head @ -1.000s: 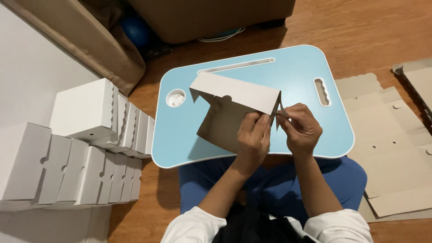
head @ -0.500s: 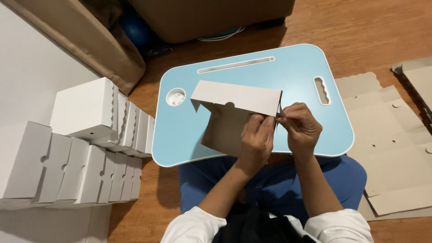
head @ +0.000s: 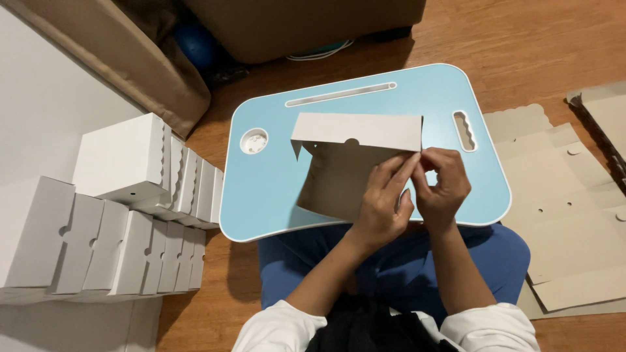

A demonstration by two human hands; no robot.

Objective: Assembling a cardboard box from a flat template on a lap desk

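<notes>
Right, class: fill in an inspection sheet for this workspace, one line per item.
Surface: light blue lap tray on a wooden floor.
Job's things: part-folded cardboard box blank on the tray, one flap raised.
Clutter: finished white boxes stacked left; flat brown blanks right.
Grippers: left hand and right hand both pinch the blank's right corner.
Cables: pale cord by the sofa base.
Surroundings: brown sofa, blue ball, white wall at left.

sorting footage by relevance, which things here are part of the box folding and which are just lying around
In use: half-folded grey cardboard box blank, left hand, right hand, light blue lap table.
Lying about: folded white boxes, flat cardboard blanks, dark blue ball.
</notes>
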